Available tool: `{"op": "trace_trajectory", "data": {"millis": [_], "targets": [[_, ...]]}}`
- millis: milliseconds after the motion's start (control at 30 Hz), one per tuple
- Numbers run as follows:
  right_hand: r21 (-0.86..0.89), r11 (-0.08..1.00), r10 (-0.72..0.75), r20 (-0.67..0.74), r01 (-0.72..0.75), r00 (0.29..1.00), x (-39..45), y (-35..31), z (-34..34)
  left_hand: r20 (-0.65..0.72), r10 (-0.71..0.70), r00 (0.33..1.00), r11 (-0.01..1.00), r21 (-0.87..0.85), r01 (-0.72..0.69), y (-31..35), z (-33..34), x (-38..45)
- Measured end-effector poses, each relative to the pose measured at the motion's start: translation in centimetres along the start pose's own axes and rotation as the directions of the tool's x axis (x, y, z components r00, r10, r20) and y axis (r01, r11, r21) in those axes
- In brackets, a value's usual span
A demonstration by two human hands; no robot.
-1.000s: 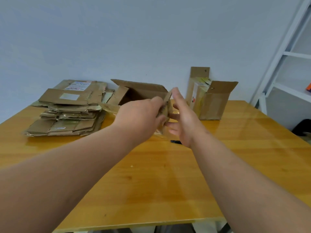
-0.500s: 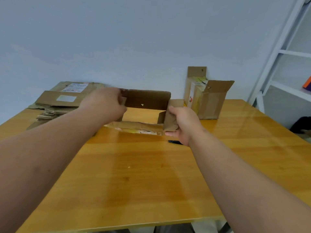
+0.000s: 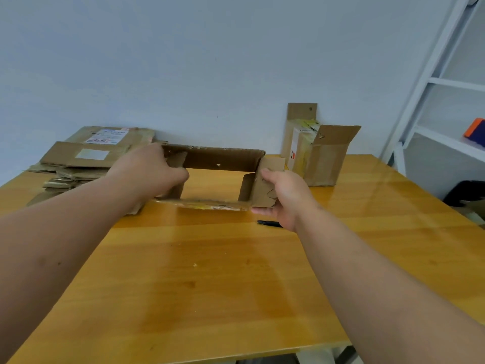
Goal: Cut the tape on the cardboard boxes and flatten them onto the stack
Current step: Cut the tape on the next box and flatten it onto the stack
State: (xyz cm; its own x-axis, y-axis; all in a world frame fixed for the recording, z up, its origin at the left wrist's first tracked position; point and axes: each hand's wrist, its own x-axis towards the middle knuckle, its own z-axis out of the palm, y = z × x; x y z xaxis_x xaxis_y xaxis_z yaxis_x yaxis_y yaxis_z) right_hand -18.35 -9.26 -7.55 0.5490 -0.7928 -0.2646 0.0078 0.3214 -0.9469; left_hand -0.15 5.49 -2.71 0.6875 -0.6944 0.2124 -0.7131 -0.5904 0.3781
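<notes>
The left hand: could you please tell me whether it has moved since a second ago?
Yes. The left hand has moved left, away from the right hand and toward the flattened stack, pulling the box open.

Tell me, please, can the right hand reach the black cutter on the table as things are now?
Probably yes, but not at once. The black cutter lies on the table just below the right hand, nothing between them. That hand grips the opened box and must release it first.
</notes>
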Motion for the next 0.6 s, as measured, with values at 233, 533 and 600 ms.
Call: {"op": "trace_trajectory", "data": {"millis": [233, 533, 600], "targets": [[0.184, 0.982, 0.053, -0.102, -0.033, 0.993, 0.5, 0.2, -0.9, 0.190, 0.119, 0.975, 0.925, -0.379, -0.040, -1.1, -0.3, -0.8], [0.433, 0.895, 0.135, -0.031, -0.108, 0.990, 0.0, 1.4, -1.2, 0.433, 0.216, 0.875, 0.939, -0.338, -0.065, -1.1, 0.2, -1.4], [0.428, 0.892, 0.153, 0.013, -0.144, 0.988, -0.2, 1.7, -1.4, 0.451, 0.219, 0.865, 0.939, -0.337, -0.063, -1.0, 0.3, -1.5]]}}
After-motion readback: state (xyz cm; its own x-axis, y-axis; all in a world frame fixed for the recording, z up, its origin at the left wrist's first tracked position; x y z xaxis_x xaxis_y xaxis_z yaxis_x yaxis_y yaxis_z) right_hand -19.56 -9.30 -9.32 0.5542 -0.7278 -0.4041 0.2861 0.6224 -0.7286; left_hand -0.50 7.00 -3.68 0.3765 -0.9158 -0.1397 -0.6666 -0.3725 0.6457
